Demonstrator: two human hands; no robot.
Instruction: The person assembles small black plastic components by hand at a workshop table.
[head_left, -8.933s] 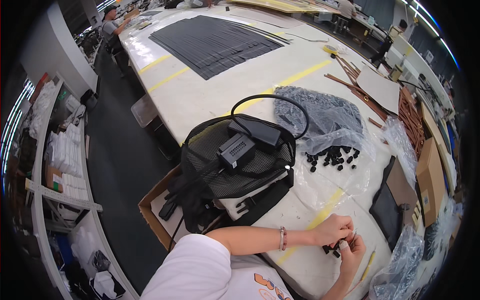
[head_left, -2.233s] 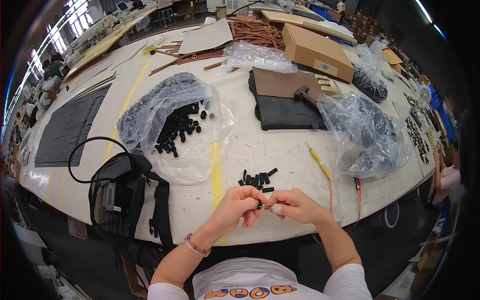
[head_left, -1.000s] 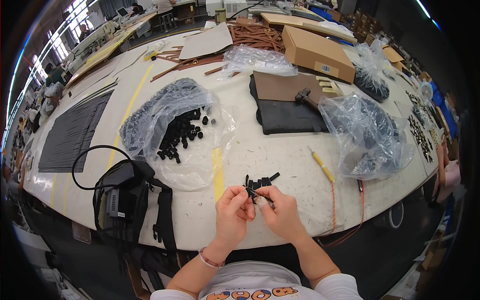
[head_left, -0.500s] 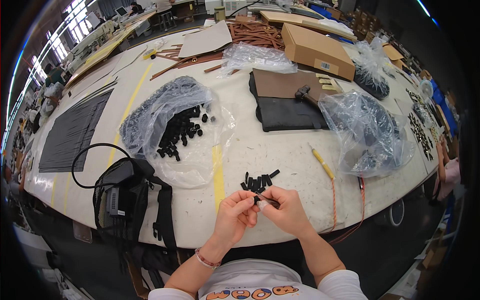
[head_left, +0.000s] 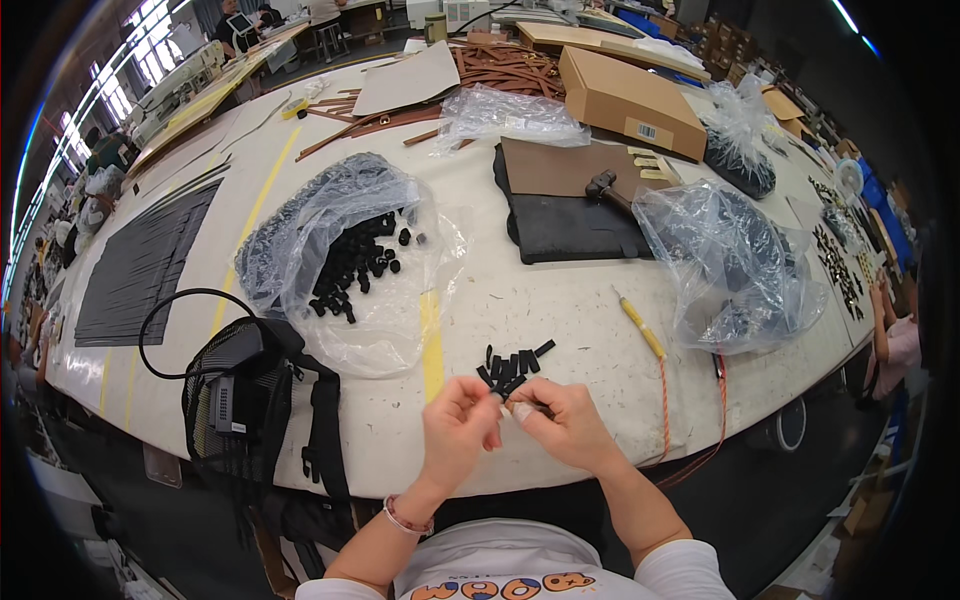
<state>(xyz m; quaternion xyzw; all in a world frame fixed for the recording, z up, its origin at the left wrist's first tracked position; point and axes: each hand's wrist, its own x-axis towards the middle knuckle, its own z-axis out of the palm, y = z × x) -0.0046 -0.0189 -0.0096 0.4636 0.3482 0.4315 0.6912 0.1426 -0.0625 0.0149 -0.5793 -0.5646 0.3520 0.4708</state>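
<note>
Both hands are brought together just above the near edge of the white table (head_left: 560, 300). The left hand (head_left: 458, 432) is curled, its fingertips pinched on a small black piece (head_left: 500, 397) held between the two hands. The right hand (head_left: 566, 425) is likewise closed in a pinch, its thumb and forefinger meeting the same piece from the other side; what exactly is gripped beneath the fingers cannot be made out. A beaded bracelet (head_left: 405, 517) is worn on the left wrist.

Just beyond the fingertips, a small heap of black pieces (head_left: 513, 366) is seen lying on the table, near the hands. Further back on the left, a clear plastic bag (head_left: 345, 262) is spread open, with many more black parts spilled across it. To the right, a second clear bag (head_left: 735, 265) with dark contents is seen, and a yellow-handled tool (head_left: 640, 328) is lying between it and the heap. A black mesh bag (head_left: 250, 395) with a looped cable is hung over the table's left near edge. A dark mat (head_left: 575, 225) and a cardboard box (head_left: 630, 95) are set well beyond.
</note>
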